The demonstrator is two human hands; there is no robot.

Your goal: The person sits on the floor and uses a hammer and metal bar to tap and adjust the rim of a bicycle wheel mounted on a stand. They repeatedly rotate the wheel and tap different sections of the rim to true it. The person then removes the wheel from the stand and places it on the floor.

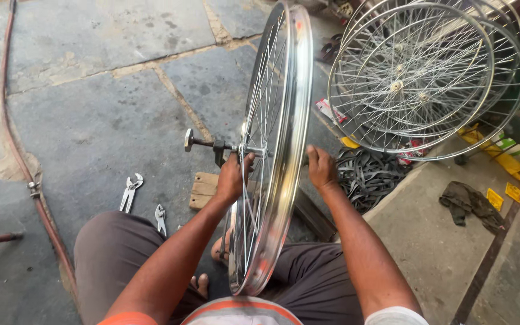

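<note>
Wheel work in hand, apparently truing or hub adjustment. The bicycle wheel (275, 150) stands upright between the hands, over the person's knees. The left hand (233, 177) is closed about the spokes beside the axle (212, 144), which juts out beyond it. The right hand (321, 168) rests against the far side of the rim; its fingers are hidden, so grip cannot be told. The next move likely needs the pliers (130, 191) on the floor, left of the left hand.
</note>
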